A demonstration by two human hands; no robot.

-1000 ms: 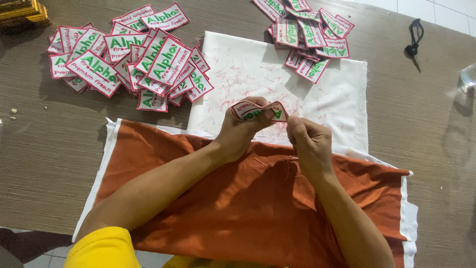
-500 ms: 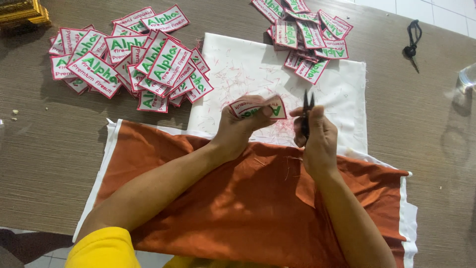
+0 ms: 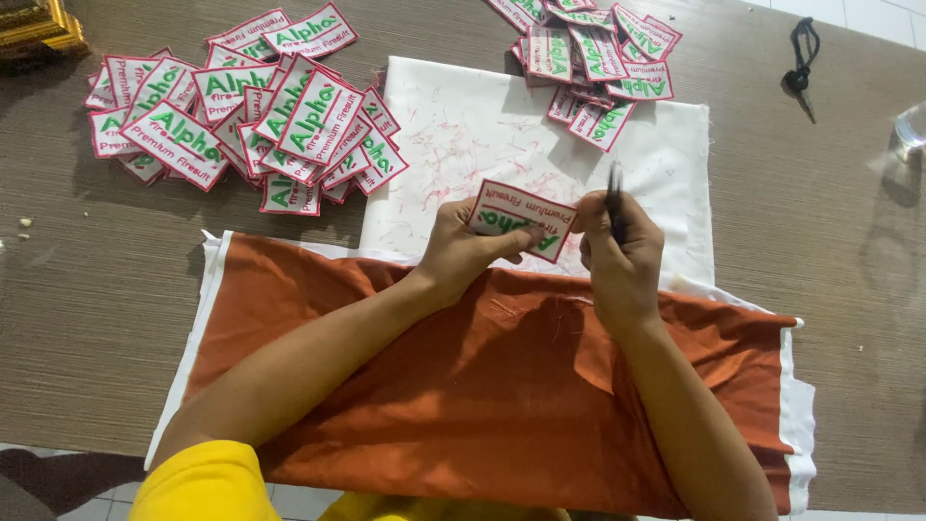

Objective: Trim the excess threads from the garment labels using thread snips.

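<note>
My left hand [image 3: 463, 253] pinches a rectangular embroidered patch [image 3: 521, 218], white with a red border and green and red lettering, holding it flat and face up just above the cloth. My right hand [image 3: 622, 259] is closed round a small dark pair of scissors [image 3: 614, 193], whose tips stick up past the knuckles to the right of the patch. Both hands hover where an orange cloth [image 3: 502, 386] meets a white cloth [image 3: 463, 145] strewn with red thread trimmings.
A large heap of similar patches [image 3: 241, 116] lies at the upper left, a smaller heap [image 3: 588, 58] at the top centre. A black looped cord [image 3: 801, 58] and a clear glass object [image 3: 909, 135] sit at the right. A gilt frame corner [image 3: 34, 24] shows top left.
The patch, earlier bent between both hands, is now held flat by my left hand alone. My right hand let go of it and now holds the scissors upright.
</note>
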